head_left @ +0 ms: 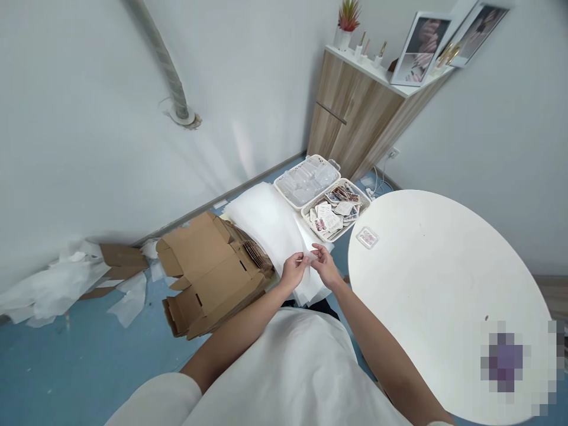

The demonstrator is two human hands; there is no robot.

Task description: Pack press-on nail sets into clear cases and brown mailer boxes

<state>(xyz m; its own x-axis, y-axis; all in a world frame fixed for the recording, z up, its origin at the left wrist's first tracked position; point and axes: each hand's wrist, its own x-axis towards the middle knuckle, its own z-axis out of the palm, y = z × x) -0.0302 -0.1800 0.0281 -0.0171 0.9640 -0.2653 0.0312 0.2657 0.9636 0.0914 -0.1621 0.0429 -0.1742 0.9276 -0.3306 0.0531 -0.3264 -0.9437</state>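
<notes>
My left hand point(294, 269) and my right hand point(325, 265) meet close together in front of my body. Between their fingertips they pinch the edge of a thin white foam sheet point(309, 255). Below and beyond my hands lies a thick stack of white foam sheets point(266, 216). Just past it, a white basket point(331, 238) holds several printed cards and small packs. Another white basket point(293, 205), set behind that one, holds clear plastic cases. A small clear case point(367, 237) with a printed insert lies on the round white table point(444, 254) to my right.
Flattened brown cardboard boxes point(213, 254) are piled left of the sheets. Loose white wrapping point(66, 281) lies along the wall. A wooden cabinet point(355, 100) in the corner bears picture frames point(421, 50) and a potted plant point(348, 21). Cables point(377, 180) trail beside it.
</notes>
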